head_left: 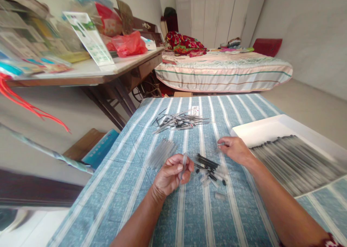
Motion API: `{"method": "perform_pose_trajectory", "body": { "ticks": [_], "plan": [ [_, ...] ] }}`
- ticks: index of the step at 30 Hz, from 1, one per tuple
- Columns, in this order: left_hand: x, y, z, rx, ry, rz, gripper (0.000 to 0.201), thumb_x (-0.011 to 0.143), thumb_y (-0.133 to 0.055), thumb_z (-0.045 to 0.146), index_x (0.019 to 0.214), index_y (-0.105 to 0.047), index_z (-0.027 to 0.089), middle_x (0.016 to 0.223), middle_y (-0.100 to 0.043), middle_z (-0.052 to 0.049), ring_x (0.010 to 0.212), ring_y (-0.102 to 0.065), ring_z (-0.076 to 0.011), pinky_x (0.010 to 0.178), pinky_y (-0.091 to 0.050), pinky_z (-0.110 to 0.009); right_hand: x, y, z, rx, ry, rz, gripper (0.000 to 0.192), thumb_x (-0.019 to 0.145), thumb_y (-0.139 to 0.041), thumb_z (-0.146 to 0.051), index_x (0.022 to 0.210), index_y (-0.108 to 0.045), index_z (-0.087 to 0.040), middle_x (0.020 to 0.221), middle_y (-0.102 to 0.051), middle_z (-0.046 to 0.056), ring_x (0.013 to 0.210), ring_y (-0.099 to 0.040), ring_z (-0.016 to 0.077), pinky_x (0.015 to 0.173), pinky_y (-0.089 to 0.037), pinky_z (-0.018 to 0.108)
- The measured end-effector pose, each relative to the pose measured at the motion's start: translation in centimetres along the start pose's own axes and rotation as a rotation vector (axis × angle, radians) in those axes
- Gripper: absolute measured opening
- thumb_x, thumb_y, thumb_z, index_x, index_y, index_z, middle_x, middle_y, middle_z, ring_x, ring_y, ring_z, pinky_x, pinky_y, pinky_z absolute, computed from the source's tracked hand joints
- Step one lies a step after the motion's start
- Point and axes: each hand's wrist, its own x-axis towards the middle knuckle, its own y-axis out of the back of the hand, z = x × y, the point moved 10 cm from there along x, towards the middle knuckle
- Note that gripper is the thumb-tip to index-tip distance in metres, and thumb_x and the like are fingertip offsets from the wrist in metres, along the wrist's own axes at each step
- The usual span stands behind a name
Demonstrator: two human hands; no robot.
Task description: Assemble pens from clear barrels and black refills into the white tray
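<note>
My left hand (171, 175) holds a clear pen barrel (183, 164) upright between thumb and fingers, above the blue striped tablecloth (135, 189). My right hand (235, 149) rests on the cloth, its fingertips pinching a small clear part (221, 144). Between the hands lies a small heap of black refills and clear caps (210, 169). A bundle of clear barrels (162, 153) lies just beyond my left hand. Farther off sits a scattered pile of thin pen parts (180, 121).
A white tray (260, 131) filled with several assembled pens (295, 162) stands at the right. A cluttered wooden desk (108, 73) is at the left, a bed (222, 71) beyond the table. A loose clear cap (220, 195) lies near me.
</note>
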Motion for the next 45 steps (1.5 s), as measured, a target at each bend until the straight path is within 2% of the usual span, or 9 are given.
{"method": "perform_pose_trajectory", "body": {
  "ticks": [5, 9, 16, 21, 26, 32, 35, 42, 45],
  "plan": [
    [0.0, -0.2, -0.3, 0.005, 0.031, -0.005, 0.015, 0.072, -0.063, 0.025, 0.076, -0.060, 0.011, 0.071, -0.062, -0.005, 0.040, -0.046, -0.0037, 0.035, -0.035, -0.015, -0.2, -0.8, -0.2, -0.390, 0.023, -0.098, 0.019, 0.074, -0.055, -0.029, 0.086, -0.067, -0.020, 0.066, -0.064, 0.002, 0.063, -0.057, 0.0158, 0.057, -0.034, 0.024],
    [0.0, 0.0, -1.0, 0.036, 0.077, -0.012, 0.014, 0.076, -0.058, 0.024, 0.079, -0.059, 0.011, 0.068, -0.063, -0.005, 0.034, -0.047, -0.0053, 0.031, -0.033, -0.015, -0.5, -1.5, -0.8, -0.548, 0.050, -0.131, 0.019, 0.078, -0.052, -0.029, 0.088, -0.067, -0.024, 0.075, -0.067, 0.003, 0.072, -0.060, 0.0183, 0.058, -0.032, 0.024],
    [0.0, 0.7, -2.6, 0.106, 0.189, 0.020, 0.015, 0.077, -0.058, 0.025, 0.082, -0.059, 0.011, 0.065, -0.065, -0.006, 0.033, -0.047, -0.0061, 0.031, -0.031, -0.015, -0.7, -1.5, -1.7, -0.455, 0.095, -0.135, 0.014, 0.077, -0.052, -0.029, 0.080, -0.064, -0.022, 0.066, -0.063, 0.000, 0.062, -0.056, 0.0140, 0.054, -0.029, 0.022],
    [0.2, 1.6, -2.6, 0.119, 0.186, 0.060, 0.017, 0.076, -0.060, 0.027, 0.082, -0.060, 0.011, 0.066, -0.064, -0.005, 0.033, -0.044, -0.0045, 0.031, -0.030, -0.015, -1.1, -2.0, -3.7, -0.564, 0.169, -0.072, 0.018, 0.079, -0.052, -0.032, 0.086, -0.064, -0.020, 0.081, -0.062, 0.004, 0.075, -0.056, 0.0168, 0.060, -0.032, 0.024],
    [0.3, 1.6, -2.8, 0.140, 0.208, 0.048, 0.024, 0.076, -0.059, 0.025, 0.097, -0.061, 0.013, 0.064, -0.062, -0.004, 0.033, -0.046, -0.0058, 0.033, -0.031, -0.017, -2.0, -4.6, -7.3, -0.547, 0.335, -0.035, 0.025, 0.088, -0.040, -0.029, 0.094, -0.062, -0.023, 0.082, -0.060, 0.004, 0.083, -0.054, 0.0168, 0.067, -0.035, 0.025],
    [0.2, 1.5, -3.0, 0.150, 0.223, 0.053, 0.036, 0.075, -0.061, 0.025, 0.110, -0.059, 0.018, 0.065, -0.062, -0.004, 0.035, -0.046, -0.0056, 0.035, -0.030, -0.017, -1.8, -6.8, -8.1, -0.547, 0.351, -0.079, 0.020, 0.084, -0.047, -0.024, 0.076, -0.064, -0.019, 0.077, -0.059, 0.006, 0.080, -0.053, 0.0181, 0.067, -0.036, 0.026],
    [0.1, 1.7, -3.0, 0.153, 0.218, 0.052, 0.040, 0.074, -0.061, 0.025, 0.114, -0.058, 0.020, 0.064, -0.061, -0.003, 0.035, -0.044, -0.0053, 0.036, -0.029, -0.017, -1.7, -6.2, -8.2, -0.341, 0.363, -0.072, 0.023, 0.084, -0.043, -0.017, 0.077, -0.065, -0.019, 0.077, -0.060, 0.005, 0.079, -0.054, 0.0168, 0.068, -0.038, 0.026],
    [0.1, 2.0, -3.0, 0.128, 0.222, 0.055, 0.036, 0.075, -0.059, 0.022, 0.111, -0.061, 0.020, 0.064, -0.061, -0.004, 0.035, -0.045, -0.0055, 0.035, -0.029, -0.017, -1.3, -4.7, -5.8, 0.719, 0.149, -0.240, 0.018, 0.073, -0.063, -0.029, 0.086, -0.063, -0.017, 0.062, -0.062, -0.002, 0.054, -0.056, 0.0103, 0.055, -0.045, 0.023],
    [0.1, 1.9, -3.0, 0.119, 0.240, 0.062, 0.035, 0.074, -0.060, 0.023, 0.110, -0.062, 0.020, 0.064, -0.061, -0.004, 0.035, -0.045, -0.0054, 0.035, -0.029, -0.017, -1.5, -4.5, -5.8, 0.875, 0.137, -0.281, 0.020, 0.068, -0.069, -0.030, 0.079, -0.062, -0.015, 0.061, -0.063, -0.001, 0.051, -0.057, 0.0092, 0.052, -0.046, 0.021]
  ]
}}
